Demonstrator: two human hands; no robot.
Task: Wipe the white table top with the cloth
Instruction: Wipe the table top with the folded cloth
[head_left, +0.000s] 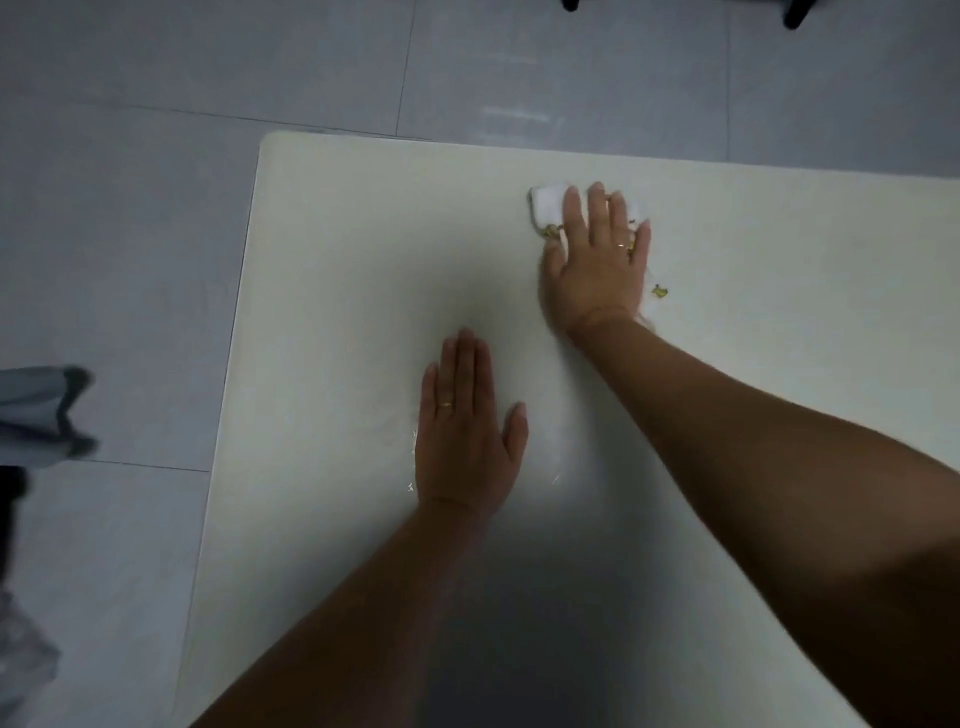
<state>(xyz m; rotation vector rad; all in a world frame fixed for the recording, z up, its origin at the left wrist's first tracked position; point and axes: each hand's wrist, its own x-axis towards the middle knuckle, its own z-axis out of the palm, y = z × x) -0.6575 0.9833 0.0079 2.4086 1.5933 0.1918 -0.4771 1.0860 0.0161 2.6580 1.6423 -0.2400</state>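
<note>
The white table top (353, 249) fills most of the view, its left edge and far left corner visible. A white cloth (546, 203) with small yellow prints lies near the far edge. My right hand (595, 260) presses flat on it with straight fingers and covers most of it. The cloth shows past the fingertips and beside the wrist. My left hand (467, 431) rests flat on the bare table nearer to me, fingers straight and together, holding nothing. A few small white specks lie beside that hand.
Grey floor tiles (130, 234) surround the table on the left and far side. Dark furniture legs (795, 15) stand at the top edge. A grey and black object (47, 410) sits at the left border.
</note>
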